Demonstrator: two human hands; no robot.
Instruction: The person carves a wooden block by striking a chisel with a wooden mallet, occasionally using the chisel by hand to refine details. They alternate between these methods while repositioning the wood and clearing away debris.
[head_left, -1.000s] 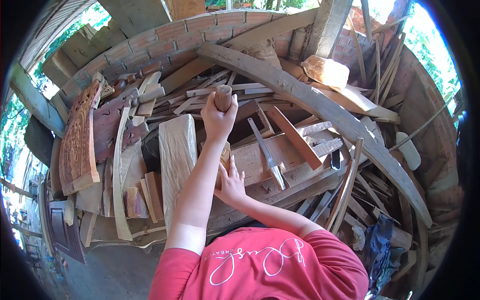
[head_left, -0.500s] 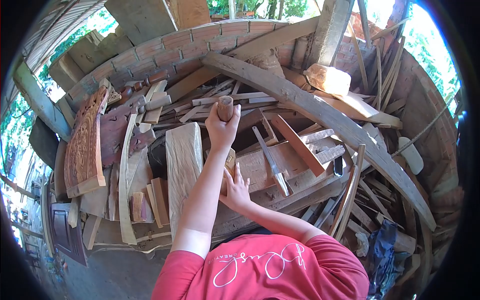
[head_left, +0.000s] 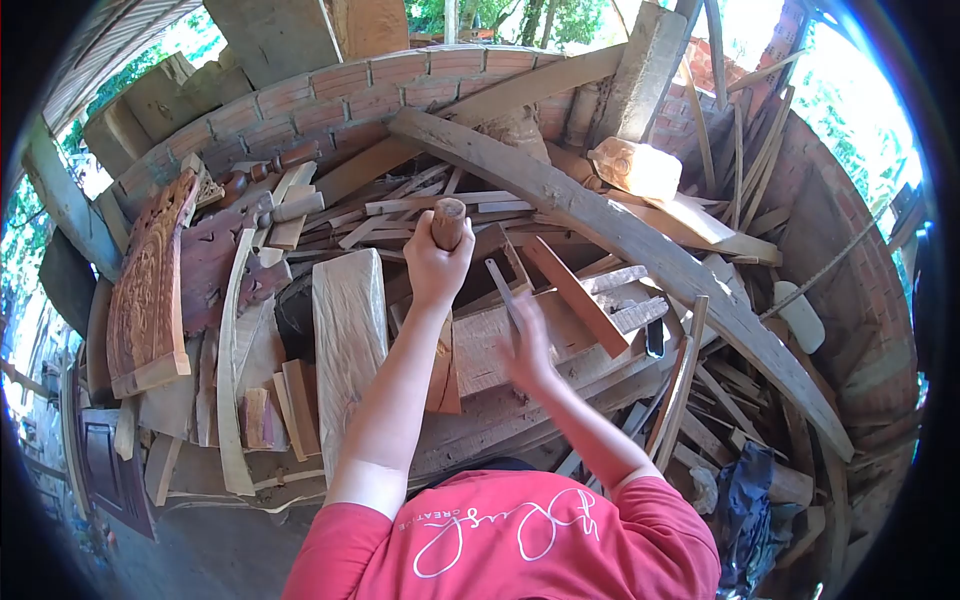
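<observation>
My left hand (head_left: 437,262) is wrapped round a rounded brown wooden piece (head_left: 449,222), whose blunt end sticks up above the fist. My right hand (head_left: 528,350) is smeared by motion and lies over a long narrow metal tool (head_left: 501,284). Only the tool's upper part shows; whether the fingers grip it cannot be made out. A small brown wooden block (head_left: 444,380) sits between my forearms, partly behind the left one. The two hands are apart. Right of the tool, a reddish-brown board (head_left: 575,295) leans across a wooden beam.
A thick pale timber (head_left: 347,340) lies left of my left forearm. Carved reddish panels (head_left: 152,285) are farther left. A long grey beam (head_left: 600,225) slants across the wood pile in front of a curved brick wall (head_left: 340,85). Black plastic (head_left: 748,510) is at lower right.
My right hand has left the small block, moved right and come over the metal tool. My left hand still holds the rounded piece. The view has shifted slightly.
</observation>
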